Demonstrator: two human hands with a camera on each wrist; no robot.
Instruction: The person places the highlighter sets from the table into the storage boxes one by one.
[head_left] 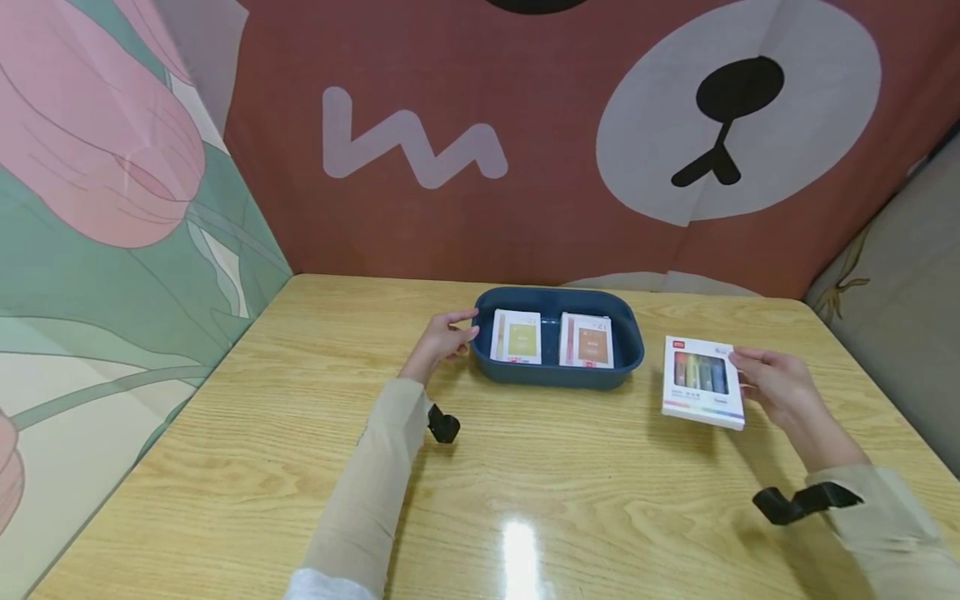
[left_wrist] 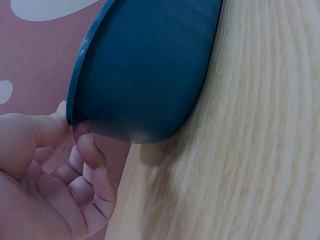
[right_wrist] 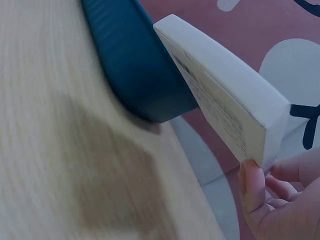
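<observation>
A dark blue plastic bin [head_left: 555, 377] stands on the table near the wall. My left hand [head_left: 444, 335] pinches the rim at its left end; in the left wrist view the thumb and a fingertip [left_wrist: 87, 145] meet at the rim. Inside the bin lie two flat white packs, one with a yellow-green panel [head_left: 522, 340] and one with an orange-brown panel [head_left: 592, 342]. To the right of the bin, my right hand [head_left: 780, 387] holds a white box of coloured sticks [head_left: 701, 403] by its right edge, raised off the table and tilted. Its front window shows several coloured sticks.
The wooden table [head_left: 570, 483] meets a printed red-brown wall sheet [head_left: 540, 217] behind the bin. Another printed sheet [head_left: 97, 292] stands along the left side, and a grey panel [head_left: 907, 308] along the right. Black straps [head_left: 802, 502] are on the wrists.
</observation>
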